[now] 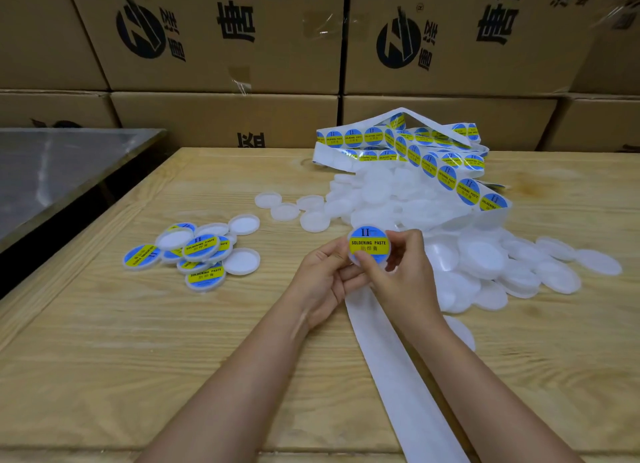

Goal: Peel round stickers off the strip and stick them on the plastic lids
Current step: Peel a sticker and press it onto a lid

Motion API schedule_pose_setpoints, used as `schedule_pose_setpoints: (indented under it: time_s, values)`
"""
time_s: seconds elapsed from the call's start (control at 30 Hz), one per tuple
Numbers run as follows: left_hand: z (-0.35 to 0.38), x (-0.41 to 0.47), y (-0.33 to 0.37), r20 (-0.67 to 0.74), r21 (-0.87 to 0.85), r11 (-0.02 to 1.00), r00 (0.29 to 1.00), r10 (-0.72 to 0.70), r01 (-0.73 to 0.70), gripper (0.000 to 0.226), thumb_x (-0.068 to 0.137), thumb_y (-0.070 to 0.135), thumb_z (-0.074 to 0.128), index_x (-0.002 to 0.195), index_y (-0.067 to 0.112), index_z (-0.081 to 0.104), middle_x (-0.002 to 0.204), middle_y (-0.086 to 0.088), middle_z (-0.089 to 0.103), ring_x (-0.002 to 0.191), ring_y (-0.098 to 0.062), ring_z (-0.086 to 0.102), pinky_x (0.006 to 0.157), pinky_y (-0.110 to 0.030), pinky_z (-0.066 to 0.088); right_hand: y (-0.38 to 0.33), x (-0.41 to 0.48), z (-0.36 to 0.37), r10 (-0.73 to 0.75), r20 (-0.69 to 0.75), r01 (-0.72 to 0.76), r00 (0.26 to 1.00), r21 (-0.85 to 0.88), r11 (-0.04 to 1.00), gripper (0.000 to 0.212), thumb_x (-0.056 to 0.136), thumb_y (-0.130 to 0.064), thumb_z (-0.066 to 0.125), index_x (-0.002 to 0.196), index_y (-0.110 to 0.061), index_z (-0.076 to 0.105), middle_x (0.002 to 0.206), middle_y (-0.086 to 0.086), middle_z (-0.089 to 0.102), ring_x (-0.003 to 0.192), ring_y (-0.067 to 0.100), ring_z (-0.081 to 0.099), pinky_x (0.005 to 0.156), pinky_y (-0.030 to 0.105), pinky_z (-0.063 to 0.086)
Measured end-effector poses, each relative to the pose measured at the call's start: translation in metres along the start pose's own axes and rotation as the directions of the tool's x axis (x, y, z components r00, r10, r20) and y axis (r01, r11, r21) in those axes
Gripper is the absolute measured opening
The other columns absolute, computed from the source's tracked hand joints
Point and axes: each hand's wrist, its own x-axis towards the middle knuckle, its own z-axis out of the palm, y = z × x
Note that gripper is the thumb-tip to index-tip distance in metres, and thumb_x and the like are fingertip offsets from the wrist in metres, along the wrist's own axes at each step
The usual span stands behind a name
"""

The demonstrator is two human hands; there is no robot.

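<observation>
The lid is being held up just above the table, near its middle. Its face is turning toward the camera and is covered by a round blue and yellow sticker reading "SOLDERING PASTE". Both hands are gripping it. The left hand is cradling it from the lower left, with the fingers curling under its bottom edge and the thumb lying against its left rim. The right hand is pinching its right side, with the thumb pressing at the lower edge and the fingers wrapping behind the rim.

Under the hands the strip is running from a tangled heap at the back right, still carrying a row of stickers. It is passing over a pile of blank lids. Past the hands it is continuing as bare backing toward the near edge.

A few loose lids are lying just left of the pile. Farther left a small heap of done lids is sitting, some face up with stickers showing and some upside down.

Printed boxes are standing stacked behind the table, and a metal top is lying to its left.
</observation>
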Motion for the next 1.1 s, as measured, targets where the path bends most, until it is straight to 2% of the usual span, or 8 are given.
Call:
schedule_pose_setpoints:
  time_s: [0.2, 0.33, 0.6, 0.73, 0.9, 1.0, 1.1]
  values:
    - [0.0, -0.001, 0.004, -0.016, 0.028, 0.999, 1.0, -0.022, 0.023, 0.03, 0.081, 0.021, 0.056, 0.102, 0.003, 0.067, 0.1, -0.018, 0.071, 0.09, -0.026, 0.07, 0.073, -0.032, 0.058, 0.004, 0.003, -0.009, -0.057, -0.016, 0.056, 0.998, -0.032, 0.998, 0.026, 0.084, -0.018, 0.069, 0.08, -0.035, 0.05, 0.077, -0.015, 0.06, 0.067, -0.007, 0.055, 0.061, 0.007, 0.041]
    - [0.001, -0.002, 0.005, -0.011, 0.055, 0.998, 0.999, -0.031, 0.032, 0.024, 0.082, 0.021, 0.055, 0.093, 0.006, 0.07, 0.093, -0.014, 0.073, 0.084, -0.023, 0.071, 0.068, -0.031, 0.058, 0.007, 0.005, -0.012, -0.071, -0.067, 0.067, 0.995, -0.054, 0.996, 0.023, 0.09, -0.016, 0.06, 0.073, -0.029, 0.052, 0.068, -0.015, 0.062, 0.063, -0.003, 0.057, 0.058, 0.008, 0.041]
    - [0.005, -0.005, 0.006, 0.033, 0.129, 0.989, 0.996, -0.082, 0.077, 0.03, 0.084, 0.023, 0.053, 0.104, 0.004, 0.065, 0.094, -0.011, 0.073, 0.086, -0.021, 0.071, 0.069, -0.029, 0.058, 0.007, 0.002, -0.009, -0.016, -0.169, 0.005, 0.985, -0.067, 0.998, 0.022, 0.085, -0.021, 0.067, 0.072, -0.022, 0.049, 0.064, -0.009, 0.058, 0.059, -0.002, 0.055, 0.054, 0.01, 0.041]
    - [0.005, -0.005, 0.004, 0.03, 0.131, 0.988, 0.996, -0.087, 0.083, 0.026, 0.095, 0.017, 0.045, 0.106, 0.002, 0.064, 0.099, -0.014, 0.072, 0.09, -0.023, 0.07, 0.074, -0.03, 0.058, 0.006, 0.0, -0.004, 0.007, -0.176, -0.025, 0.984, -0.105, 0.994, 0.028, 0.077, -0.031, 0.073, 0.077, -0.024, 0.046, 0.07, -0.008, 0.059, 0.066, 0.002, 0.057, 0.056, 0.014, 0.043]
    - [0.003, -0.005, 0.006, 0.027, 0.135, 0.988, 0.997, -0.078, 0.073, 0.035, 0.083, 0.023, 0.055, 0.107, -0.001, 0.064, 0.104, -0.02, 0.069, 0.095, -0.028, 0.069, 0.081, -0.036, 0.057, 0.007, -0.001, -0.002, -0.002, -0.142, -0.022, 0.99, -0.17, 0.985, 0.035, 0.072, -0.037, 0.075, 0.082, -0.025, 0.044, 0.08, -0.01, 0.058, 0.076, 0.003, 0.055, 0.062, 0.017, 0.042]
    - [0.002, -0.004, 0.008, 0.008, 0.156, 0.987, 0.999, -0.035, 0.033, 0.038, 0.081, 0.02, 0.06, 0.11, -0.003, 0.063, 0.106, -0.02, 0.069, 0.094, -0.025, 0.069, 0.08, -0.035, 0.057, 0.008, 0.001, -0.003, -0.042, -0.117, 0.019, 0.992, -0.192, 0.981, 0.029, 0.075, -0.034, 0.073, 0.087, -0.027, 0.048, 0.084, -0.011, 0.055, 0.078, 0.003, 0.053, 0.065, 0.015, 0.039]
    - [0.001, -0.003, 0.012, -0.068, 0.238, 0.97, 0.996, 0.061, -0.043, 0.024, 0.088, 0.01, 0.058, 0.108, 0.0, 0.065, 0.1, -0.015, 0.071, 0.088, -0.022, 0.07, 0.074, -0.032, 0.058, 0.008, 0.0, -0.004, -0.151, -0.112, 0.117, 0.982, -0.262, 0.958, 0.018, 0.085, -0.024, 0.065, 0.101, -0.02, 0.058, 0.083, -0.006, 0.048, 0.075, 0.004, 0.047, 0.064, 0.015, 0.034]
